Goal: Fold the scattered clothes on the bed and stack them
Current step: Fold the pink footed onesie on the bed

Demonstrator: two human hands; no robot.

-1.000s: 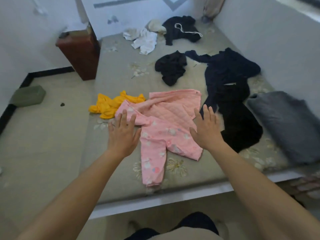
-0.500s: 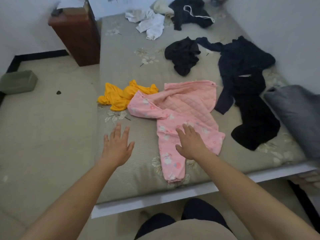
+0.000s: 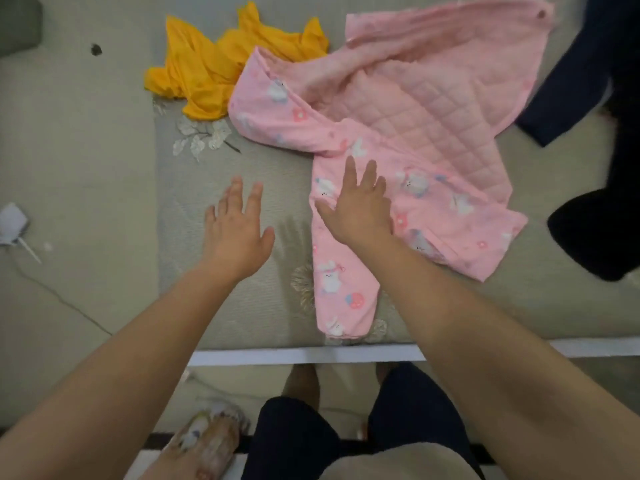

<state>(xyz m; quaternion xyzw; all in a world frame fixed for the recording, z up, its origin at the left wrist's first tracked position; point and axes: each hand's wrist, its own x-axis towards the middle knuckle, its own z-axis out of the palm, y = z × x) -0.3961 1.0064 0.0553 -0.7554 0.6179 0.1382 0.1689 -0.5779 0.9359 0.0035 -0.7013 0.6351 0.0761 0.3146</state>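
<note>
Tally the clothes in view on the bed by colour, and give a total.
Pink: 1, the pink quilted garment
Yellow: 1, the crumpled yellow garment
Navy: 1, the navy piece, cut off by the frame edge
Black: 1, the black piece, cut off by the frame edge
Total: 4

Floor (image 3: 69, 150): beige, matte, one dark speck (image 3: 96, 49).
Bed (image 3: 180, 188): grey-green quilted cover, pale leaf print; white rail (image 3: 263, 356) along near edge.
White plug (image 3: 12, 223): on floor at left, cable trailing.
Green pad (image 3: 17, 22): top-left corner, possibly a cushion.
</note>
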